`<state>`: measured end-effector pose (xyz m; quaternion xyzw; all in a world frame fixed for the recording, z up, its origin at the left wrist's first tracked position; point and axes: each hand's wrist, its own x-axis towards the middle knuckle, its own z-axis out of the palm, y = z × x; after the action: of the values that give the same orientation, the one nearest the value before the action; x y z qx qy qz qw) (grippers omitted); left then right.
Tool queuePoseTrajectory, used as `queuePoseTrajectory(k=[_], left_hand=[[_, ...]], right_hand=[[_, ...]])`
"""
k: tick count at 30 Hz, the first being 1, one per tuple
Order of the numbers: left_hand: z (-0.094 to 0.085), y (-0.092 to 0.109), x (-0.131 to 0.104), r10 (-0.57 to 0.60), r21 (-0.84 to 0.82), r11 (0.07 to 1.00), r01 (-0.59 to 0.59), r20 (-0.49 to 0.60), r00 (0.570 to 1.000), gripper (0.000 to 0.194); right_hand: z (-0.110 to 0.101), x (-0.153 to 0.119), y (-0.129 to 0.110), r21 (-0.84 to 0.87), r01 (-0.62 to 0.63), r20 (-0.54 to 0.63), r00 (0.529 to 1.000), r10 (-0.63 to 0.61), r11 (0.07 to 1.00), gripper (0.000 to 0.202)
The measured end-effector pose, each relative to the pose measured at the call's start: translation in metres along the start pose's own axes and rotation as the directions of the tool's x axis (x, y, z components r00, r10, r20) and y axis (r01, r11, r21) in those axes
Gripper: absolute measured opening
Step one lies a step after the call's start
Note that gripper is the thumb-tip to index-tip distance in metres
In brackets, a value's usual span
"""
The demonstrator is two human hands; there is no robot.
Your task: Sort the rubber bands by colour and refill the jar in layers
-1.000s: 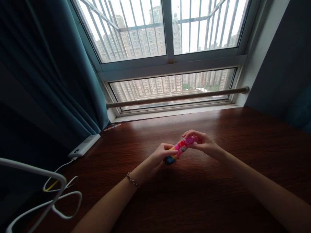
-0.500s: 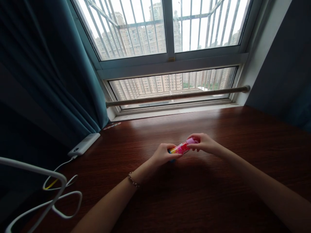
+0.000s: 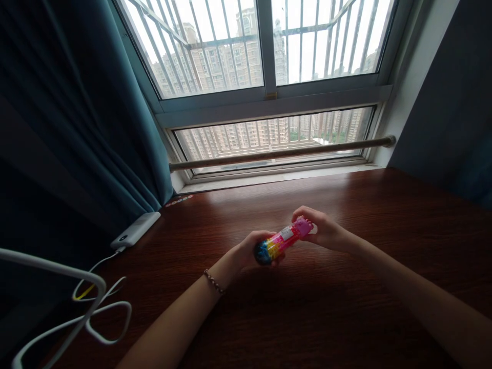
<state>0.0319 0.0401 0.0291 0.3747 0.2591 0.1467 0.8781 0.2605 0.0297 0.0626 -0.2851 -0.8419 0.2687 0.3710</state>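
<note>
A slim see-through bottle (image 3: 277, 243) with bands of blue, yellow and pink filling lies tilted between both hands, above the wooden surface. Its rounded blue end points down left and its pink end up right; a white label shows on the side. My left hand (image 3: 249, 251) is closed around the lower body, its fingers partly hidden beneath. My right hand (image 3: 321, 229) is closed at the pink end, thumb and fingers on either side. A pale clear edge shows by those fingers; whether it is a separate piece I cannot tell.
Both forearms rest over a dark red-brown wooden surface (image 3: 365, 205). At the left a white power bank (image 3: 136, 229) lies beside a blue curtain (image 3: 130, 128), with a looped white cable (image 3: 86, 274). A metal rail (image 3: 284, 152) crosses the barred window behind.
The bottle has turned so its label and blue end now show. My left hand has rolled over, palm more upward, and my right hand has shifted its grip at the pink end.
</note>
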Motion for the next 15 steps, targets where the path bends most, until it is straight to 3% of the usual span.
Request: queuePoseTrajectory(k=[4,8,12,15], left_hand=[[0.005,0.000,0.002,0.082,0.118,0.991,-0.070,-0.098,0.992,0.040],[0.016,-0.002,0.004,0.215,0.235,0.961,-0.149,-0.285,0.934,0.036],[0.026,-0.001,0.002,0.286,0.374,0.906,-0.200,-0.192,0.939,0.042],[0.022,0.000,-0.002,0.189,0.337,0.932,-0.135,-0.132,0.973,0.041]], right_hand=[[0.002,0.001,0.001,-0.148,0.089,-0.022,0.995,-0.093,0.985,0.032],[0.005,0.001,0.004,-0.185,0.088,-0.003,0.996,-0.090,0.979,0.031],[0.007,0.001,0.005,-0.214,0.081,0.000,0.997,-0.083,0.973,0.035],[0.007,-0.001,0.004,-0.283,0.085,0.019,0.996,-0.083,0.955,0.035]])
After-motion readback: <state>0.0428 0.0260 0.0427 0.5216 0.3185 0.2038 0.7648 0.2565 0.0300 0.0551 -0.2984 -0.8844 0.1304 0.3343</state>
